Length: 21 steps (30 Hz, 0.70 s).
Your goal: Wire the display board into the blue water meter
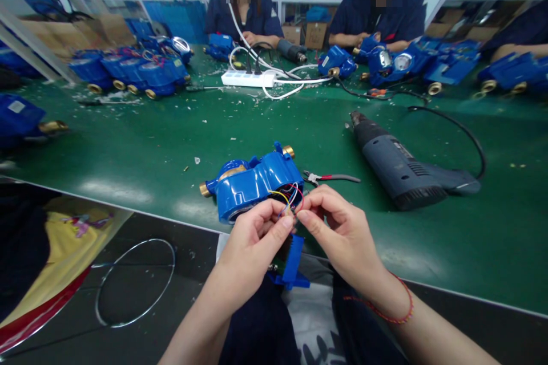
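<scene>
A blue meter housing with brass fittings lies near the front edge of the green table. Thin yellow, red, white and blue wires come out of its open end. My left hand pinches the wires at their lower ends. Close beside it, my right hand has thumb and forefinger pressed together at the red wire. Fingertips hide the wire tips. Below the hands, a blue plastic part hangs in front of the table edge.
Red-and-grey pliers lie behind my right hand, with a grey heat gun further right. A white power strip, cables and several blue meters stand farther back. Two people sit opposite; another person's arm shows far right.
</scene>
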Available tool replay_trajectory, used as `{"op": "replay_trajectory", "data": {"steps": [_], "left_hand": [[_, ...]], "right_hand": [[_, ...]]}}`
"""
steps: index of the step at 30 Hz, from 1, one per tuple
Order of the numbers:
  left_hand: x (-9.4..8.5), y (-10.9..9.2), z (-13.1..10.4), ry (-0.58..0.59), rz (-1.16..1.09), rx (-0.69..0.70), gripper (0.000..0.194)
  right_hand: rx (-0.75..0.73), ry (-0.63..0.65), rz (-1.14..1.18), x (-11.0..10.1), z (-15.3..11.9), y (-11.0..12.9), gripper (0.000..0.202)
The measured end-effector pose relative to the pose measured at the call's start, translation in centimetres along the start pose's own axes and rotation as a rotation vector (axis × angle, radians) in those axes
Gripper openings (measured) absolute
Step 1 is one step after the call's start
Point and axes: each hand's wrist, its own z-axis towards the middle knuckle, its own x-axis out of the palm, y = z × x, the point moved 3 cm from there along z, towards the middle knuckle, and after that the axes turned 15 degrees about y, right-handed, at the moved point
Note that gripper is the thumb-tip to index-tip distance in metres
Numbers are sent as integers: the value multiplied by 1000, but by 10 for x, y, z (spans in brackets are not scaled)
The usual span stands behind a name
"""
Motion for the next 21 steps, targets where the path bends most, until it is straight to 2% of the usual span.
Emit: {"op": "replay_trajectory", "data": {"steps": [3,5,9,13,17,21], "left_hand": [[1,-2,-1,-25,88,4,26],[1,-4,-2,-96,233,36,26],[2,-8,-4,-249,429,179,11],[3,-3,-1,-278,290,203,11],[2,-1,1,-316,156,198,13],[3,1,1,-325,120,198,16]], "right_hand": [[-9,43,-25,1,2,1,10],[-65,79,-116,1,2,5,10],[-200,153,-325,1,2,13,11],[-182,143,-351,1,3,15,14],[-107,60,-222,2,2,13,13],[15,12,-22,4,0,6,12]]}}
